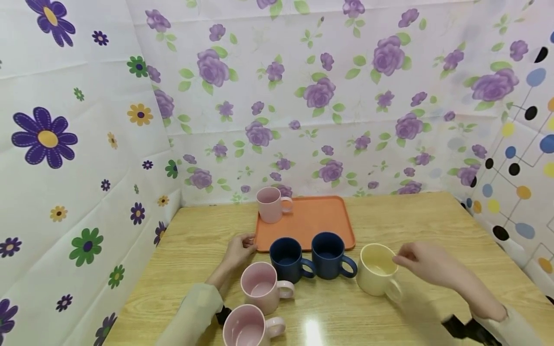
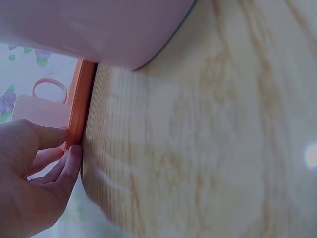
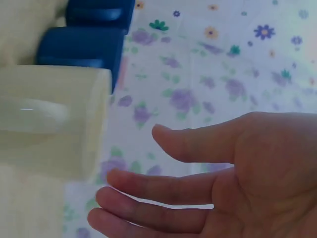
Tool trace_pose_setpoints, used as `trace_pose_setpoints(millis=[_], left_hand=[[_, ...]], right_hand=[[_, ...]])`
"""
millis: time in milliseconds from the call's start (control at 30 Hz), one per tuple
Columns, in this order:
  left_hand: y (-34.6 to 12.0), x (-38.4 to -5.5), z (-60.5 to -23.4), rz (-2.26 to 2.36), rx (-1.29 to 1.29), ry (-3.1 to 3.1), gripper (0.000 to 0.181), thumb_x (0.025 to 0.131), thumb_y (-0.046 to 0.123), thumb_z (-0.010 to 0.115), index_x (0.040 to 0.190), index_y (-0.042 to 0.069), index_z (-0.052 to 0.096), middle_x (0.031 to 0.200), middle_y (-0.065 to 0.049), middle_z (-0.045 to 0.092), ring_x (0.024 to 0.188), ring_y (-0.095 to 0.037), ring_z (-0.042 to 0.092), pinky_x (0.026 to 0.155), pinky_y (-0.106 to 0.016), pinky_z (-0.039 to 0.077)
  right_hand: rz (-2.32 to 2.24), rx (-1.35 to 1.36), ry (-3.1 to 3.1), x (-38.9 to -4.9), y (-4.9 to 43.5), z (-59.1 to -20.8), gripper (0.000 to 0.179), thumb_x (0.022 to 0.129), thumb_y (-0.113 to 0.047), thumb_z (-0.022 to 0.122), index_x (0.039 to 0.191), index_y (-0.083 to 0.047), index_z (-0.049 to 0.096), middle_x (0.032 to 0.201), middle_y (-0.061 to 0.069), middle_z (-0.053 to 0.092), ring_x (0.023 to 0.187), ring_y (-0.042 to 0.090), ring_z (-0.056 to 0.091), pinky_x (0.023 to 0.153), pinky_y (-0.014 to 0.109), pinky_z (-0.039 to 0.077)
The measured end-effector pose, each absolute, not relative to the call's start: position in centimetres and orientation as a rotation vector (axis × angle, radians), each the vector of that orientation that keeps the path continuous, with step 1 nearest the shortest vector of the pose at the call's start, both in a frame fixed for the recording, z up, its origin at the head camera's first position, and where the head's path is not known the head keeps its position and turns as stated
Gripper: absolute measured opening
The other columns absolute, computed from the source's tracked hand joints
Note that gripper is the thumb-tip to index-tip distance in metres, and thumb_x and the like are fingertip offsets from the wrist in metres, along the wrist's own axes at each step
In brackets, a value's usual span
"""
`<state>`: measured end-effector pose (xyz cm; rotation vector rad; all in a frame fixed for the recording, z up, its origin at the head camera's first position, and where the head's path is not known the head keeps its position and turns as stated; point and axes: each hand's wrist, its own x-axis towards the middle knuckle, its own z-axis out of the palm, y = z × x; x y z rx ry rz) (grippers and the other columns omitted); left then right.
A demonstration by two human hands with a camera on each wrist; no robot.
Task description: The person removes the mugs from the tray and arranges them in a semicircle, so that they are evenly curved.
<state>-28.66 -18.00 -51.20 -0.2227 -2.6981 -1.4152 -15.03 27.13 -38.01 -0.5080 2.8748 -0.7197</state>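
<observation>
My left hand (image 1: 239, 251) is at the left front corner of an orange tray (image 1: 322, 216). In the left wrist view its thumb and fingers pinch the tray's rim (image 2: 81, 101). A pink mug (image 1: 270, 205) stands upright on the tray's back left part. My right hand (image 1: 426, 264) hovers beside the rim of a yellow mug (image 1: 373, 281), at its right. In the right wrist view its thumb and fingers are spread apart, with nothing between them, and a gap separates them from the yellow mug (image 3: 47, 148).
Two dark blue mugs, one on the left (image 1: 285, 269) and one on the right (image 1: 327, 266), stand at the tray's front edge. Nearer, two pink mugs, a farther (image 1: 261, 300) and a closer one (image 1: 244, 334), stand beside my left forearm. Patterned cloth (image 1: 303, 158) encloses the wooden table (image 1: 346, 322).
</observation>
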Motion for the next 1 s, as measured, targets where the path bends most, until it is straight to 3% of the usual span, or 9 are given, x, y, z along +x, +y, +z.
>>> trace_pose_setpoints(millis=[200,467,767,1000], left_hand=[[-18.1,-28.9,-51.1,-1.416,-0.259,-2.696,0.034,0.083,-0.005,0.069,0.117,-0.009,0.064,0.091,-0.019,0.068,0.083,-0.024,0.066,0.074,-0.029,0.057],[-18.2,-28.8,-51.0,-1.422,-0.264,-2.715,0.035,0.084,-0.005,0.069,0.118,-0.01,0.062,0.093,-0.021,0.068,0.084,-0.026,0.067,0.072,-0.028,0.058],[-18.2,-29.0,-51.1,-1.449,-0.282,-2.694,0.034,0.083,-0.005,0.069,0.116,-0.011,0.063,0.092,-0.021,0.069,0.083,-0.027,0.068,0.072,-0.028,0.058],[-18.4,-28.7,-51.1,-1.464,-0.299,-2.669,0.033,0.083,-0.007,0.068,0.114,-0.012,0.063,0.092,-0.024,0.069,0.084,-0.03,0.068,0.072,-0.028,0.059]], right_hand=[[-0.674,-0.706,2.8,-18.8,23.0,-34.8,0.024,0.096,-0.027,0.058,0.094,-0.007,0.071,0.08,0.0,0.069,0.067,0.006,0.057,0.058,0.025,0.047],[-0.739,-0.922,2.611,-25.4,18.0,-33.6,0.02,0.097,-0.017,0.056,0.099,-0.004,0.07,0.083,0.004,0.068,0.072,0.012,0.06,0.065,0.028,0.051],[-0.722,-0.778,2.661,-32.0,12.3,-35.0,0.019,0.094,-0.008,0.057,0.108,0.0,0.068,0.096,0.013,0.071,0.085,0.022,0.066,0.074,0.032,0.055],[-0.96,-0.585,2.536,-36.0,8.7,-37.8,0.036,0.095,-0.007,0.052,0.128,0.006,0.056,0.128,0.025,0.059,0.11,0.031,0.061,0.086,0.038,0.057]])
